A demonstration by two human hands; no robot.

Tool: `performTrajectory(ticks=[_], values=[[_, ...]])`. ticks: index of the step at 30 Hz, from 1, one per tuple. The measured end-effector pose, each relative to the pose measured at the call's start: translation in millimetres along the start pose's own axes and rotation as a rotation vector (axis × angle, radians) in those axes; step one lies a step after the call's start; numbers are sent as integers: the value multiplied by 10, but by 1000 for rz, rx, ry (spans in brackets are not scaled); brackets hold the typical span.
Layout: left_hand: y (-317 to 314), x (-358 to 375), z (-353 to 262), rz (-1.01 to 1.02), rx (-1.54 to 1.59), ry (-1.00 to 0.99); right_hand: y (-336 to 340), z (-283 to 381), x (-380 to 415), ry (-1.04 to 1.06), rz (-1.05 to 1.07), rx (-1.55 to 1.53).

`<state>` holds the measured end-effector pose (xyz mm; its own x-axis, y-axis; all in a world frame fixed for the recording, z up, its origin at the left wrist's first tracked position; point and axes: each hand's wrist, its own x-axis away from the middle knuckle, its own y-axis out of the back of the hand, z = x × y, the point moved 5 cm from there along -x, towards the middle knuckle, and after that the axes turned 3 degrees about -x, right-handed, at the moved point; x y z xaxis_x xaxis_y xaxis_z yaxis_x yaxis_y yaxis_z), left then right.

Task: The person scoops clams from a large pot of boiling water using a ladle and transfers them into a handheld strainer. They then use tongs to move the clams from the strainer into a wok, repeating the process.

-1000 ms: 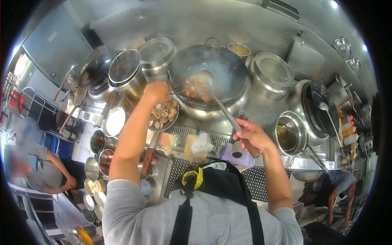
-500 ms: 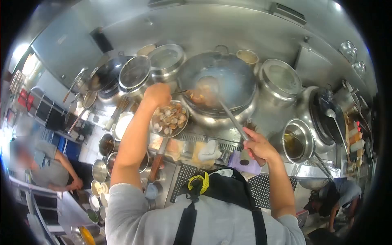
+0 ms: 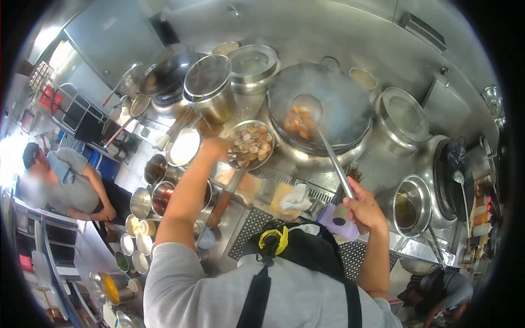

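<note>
A long-handled ladle (image 3: pixel 307 109) is held in my right hand (image 3: pixel 363 208), its bowl inside the big steaming wok (image 3: pixel 344 101). Orange-brown food (image 3: pixel 298 122) lies by the ladle bowl. My left hand (image 3: pixel 217 148) is closed at the left rim of a round strainer full of clams (image 3: pixel 254 143); what its fingers hold is too small to make out. The strainer's wooden handle (image 3: pixel 221 205) points down toward my body.
Lidded pots (image 3: pixel 403 112) flank the wok, and a steel pot with a mesh strainer (image 3: pixel 208 76) stands left. Bowls of ingredients (image 3: pixel 140 202) line the left side. A white cloth (image 3: pixel 295 198) lies in front. One person (image 3: pixel 82 180) stands left, another (image 3: pixel 445 292) bends lower right.
My left hand has moved from the wok's left edge down to the clam strainer. The ladle bowl has shifted within the wok, with food beside it. The camera view has turned.
</note>
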<state>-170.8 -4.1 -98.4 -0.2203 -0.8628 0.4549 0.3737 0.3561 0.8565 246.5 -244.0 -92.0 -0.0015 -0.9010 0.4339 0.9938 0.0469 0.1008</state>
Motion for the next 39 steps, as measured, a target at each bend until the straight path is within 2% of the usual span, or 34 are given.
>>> performTrajectory(ticks=[3, 6, 10, 16, 19, 26, 29, 32, 39], values=[[291, 32, 144, -124, 80, -7, 35, 1, 12, -10, -10, 45], [692, -15, 140, -215, 131, -19, 80, -81, -7, -14, 19, -54], [1066, -12, -287, -326, 216, -85, 76, -125, 2, -13, 38, -62], [1113, -127, -834, -325, 214, -79, -56, -79, 104, -22, 51, -95], [1162, -126, -815, -218, 175, -59, -104, -54, 123, 15, 31, -38], [1129, -212, -668, -294, 120, -34, -92, -100, 106, 12, 32, 31], [1101, -301, -713, -186, 120, -83, -95, -104, 101, 2, 32, 17], [1169, -247, -845, -264, 63, -76, -108, -58, 114, 2, 40, -15], [1358, -264, -810, -251, 124, 2, -105, -94, 108, 45, 36, 11]])
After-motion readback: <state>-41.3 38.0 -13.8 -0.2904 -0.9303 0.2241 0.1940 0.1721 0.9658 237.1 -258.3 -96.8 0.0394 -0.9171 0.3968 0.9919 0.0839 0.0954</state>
